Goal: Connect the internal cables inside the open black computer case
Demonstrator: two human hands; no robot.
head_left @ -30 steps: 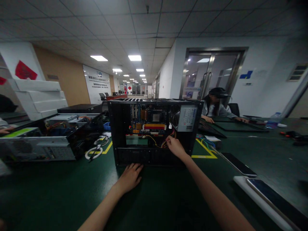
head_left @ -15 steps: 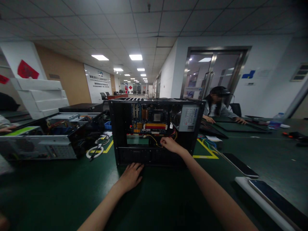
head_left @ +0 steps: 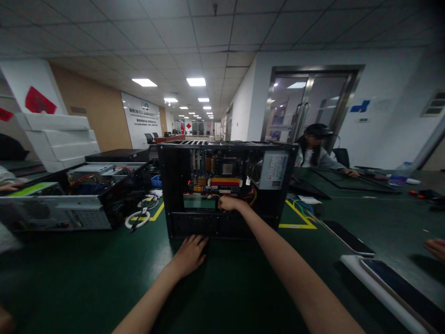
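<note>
An open black computer case (head_left: 174,195) stands upright in front of me. Inside it show the motherboard (head_left: 227,170), with yellow and red memory slots, and a silver power supply (head_left: 273,170) at the upper right. My right hand (head_left: 228,203) reaches into the lower part of the case, its fingers closed on a thin yellow cable (head_left: 216,195); the cable's pale plug pokes out to the left of the fingers. My left hand (head_left: 189,254) lies palm down on the green table, fingers stretched out, fingertips at the case's bottom front edge.
Left of the case lies another opened computer case (head_left: 83,208), near a coiled white cable (head_left: 137,220). Two phones (head_left: 347,237) (head_left: 403,290) lie at the right, one on a white slab. A co-worker (head_left: 320,148) sits behind; another person's hand (head_left: 436,248) shows at the right edge.
My right hand has moved left with the yellow cable inside the case. My left hand has stayed put. Another person's hand has appeared at the right edge; the co-worker's arm has shifted.
</note>
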